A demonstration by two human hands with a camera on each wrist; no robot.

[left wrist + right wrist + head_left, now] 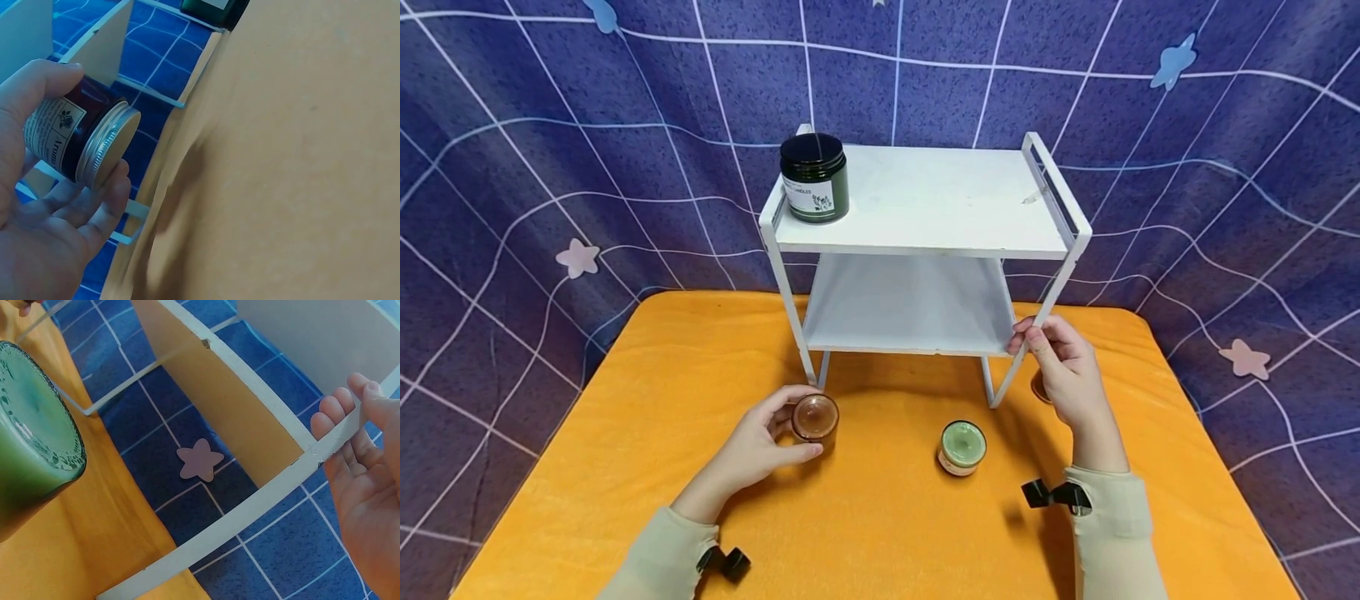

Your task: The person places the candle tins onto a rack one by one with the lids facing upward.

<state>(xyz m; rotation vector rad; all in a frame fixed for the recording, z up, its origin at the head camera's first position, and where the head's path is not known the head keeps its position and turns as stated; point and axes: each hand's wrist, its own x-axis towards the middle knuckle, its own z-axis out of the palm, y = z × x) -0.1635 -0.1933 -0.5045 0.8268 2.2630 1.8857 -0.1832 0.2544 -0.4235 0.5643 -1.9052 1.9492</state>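
Observation:
My left hand [760, 437] holds a small brown glass jar [815, 418] between thumb and fingers, just in front of the shelf's left front leg. In the left wrist view the jar [69, 134] has a printed label, and its metal lid [109, 149] points down at the table. My right hand [1067, 367] grips the right front leg [250, 515] of a white two-tier shelf [917, 200], beside the lower tier. A small green jar [962, 446] stands bottom-up on the table between the hands.
A dark green candle jar [814, 179] with a black lid sits on the top tier's left end. Another brown round thing [1040, 387] is partly hidden behind my right hand. The table has an orange cloth [880, 533]; a blue star-patterned curtain [662, 167] hangs behind.

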